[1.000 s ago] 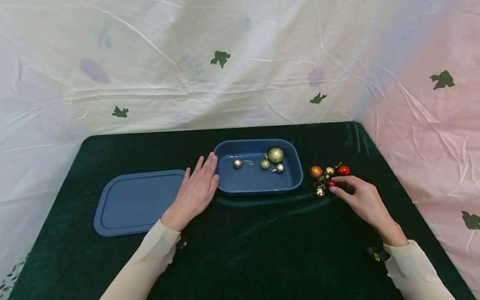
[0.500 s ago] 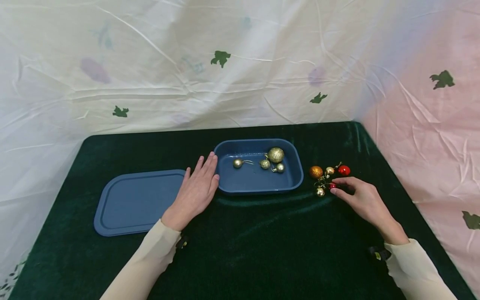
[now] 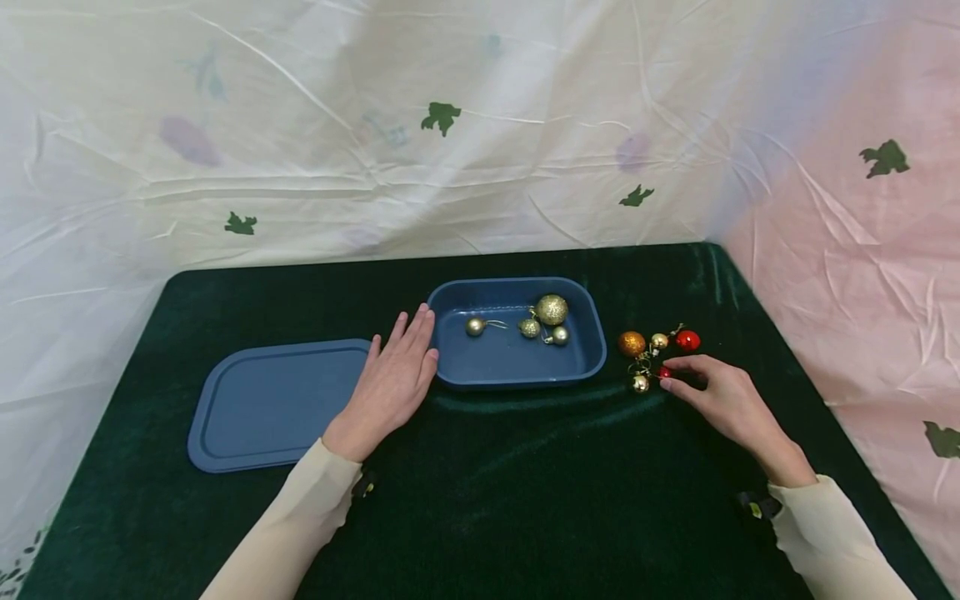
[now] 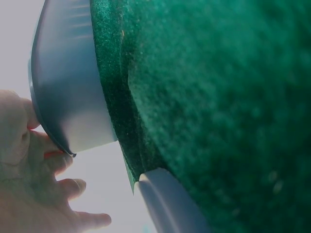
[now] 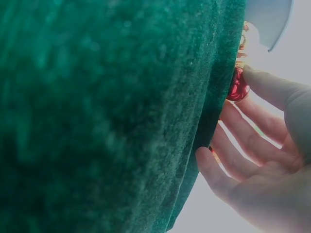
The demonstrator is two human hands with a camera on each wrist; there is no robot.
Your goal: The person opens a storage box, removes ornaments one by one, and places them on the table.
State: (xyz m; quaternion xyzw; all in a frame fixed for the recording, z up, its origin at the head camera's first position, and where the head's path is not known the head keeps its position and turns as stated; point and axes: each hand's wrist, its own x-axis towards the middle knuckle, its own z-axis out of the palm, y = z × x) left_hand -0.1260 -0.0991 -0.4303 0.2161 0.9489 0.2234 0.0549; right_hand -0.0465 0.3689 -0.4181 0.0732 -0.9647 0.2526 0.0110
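My left hand (image 3: pixel 390 375) lies with straight fingers against the left side of the blue container (image 3: pixel 517 379); in the left wrist view its fingers (image 4: pixel 60 162) touch the rim. Inside the container are several gold baubles, the largest a glittery bauble (image 3: pixel 552 310). At the right, thumb and forefinger of my right hand (image 3: pixel 723 400) pinch a small red bauble (image 3: pixel 665 372), which also shows in the right wrist view as a shiny red bauble (image 5: pixel 238 86). Around it lie an orange bauble (image 3: pixel 632 343), another red bauble (image 3: pixel 687 340) and small gold baubles, one a shiny gold bauble (image 3: pixel 640 383).
A flat blue lid (image 3: pixel 277 408) lies left of the container, partly behind the left hand and sleeve. Dark green velvet (image 3: pixel 525 500) covers the table. Pale printed cloth (image 3: pixel 337 125) hangs behind it, and pinkish cloth (image 3: pixel 862 275) at the right.
The small red bauble between the right fingers has shifted very slightly toward the near side. The left hand, the container and the other baubles keep their places.
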